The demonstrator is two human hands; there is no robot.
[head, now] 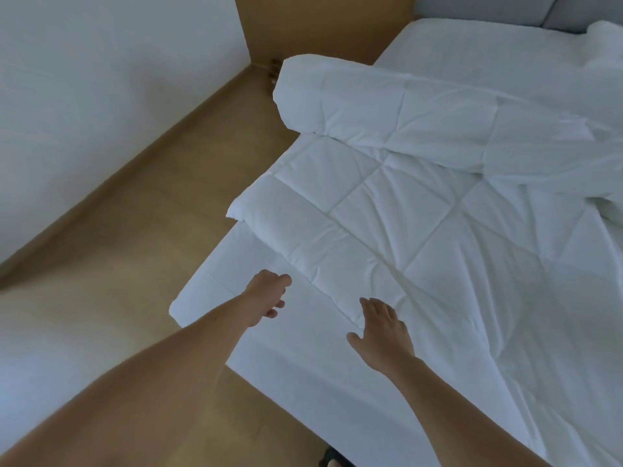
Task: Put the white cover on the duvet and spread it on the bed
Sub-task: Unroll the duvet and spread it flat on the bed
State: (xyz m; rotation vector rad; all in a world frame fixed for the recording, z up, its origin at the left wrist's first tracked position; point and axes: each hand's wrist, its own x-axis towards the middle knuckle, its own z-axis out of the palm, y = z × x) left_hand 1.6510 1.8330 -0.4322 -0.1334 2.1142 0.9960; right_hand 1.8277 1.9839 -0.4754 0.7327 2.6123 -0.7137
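The quilted duvet [421, 230] is seen lying on the bed [269, 365]. Its far part is folded back over itself in a thick roll, and its near-left corner overhangs the mattress edge. A cover cannot be told apart with certainty; a bunched white cloth [603, 42] at the far right may be it.

The left hand [268, 294] is held just beside the duvet's near edge. Its grip is loosely curled and apart, and nothing is clamped in it. The right hand [384, 335] is laid flat at the same edge with its fingers straight.

Because everything is white on white, the sheet could be caught up together with the duvet hem and pulled off the mattress. The overhanging corner could also be dragged down to the floor [151, 230] if the edge is tugged leftward.

Open room is offered by the strip of floor on the left, bounded by the wall [101, 96] and a wooden panel [303, 25] at the far end. More free mattress is left at the far side.
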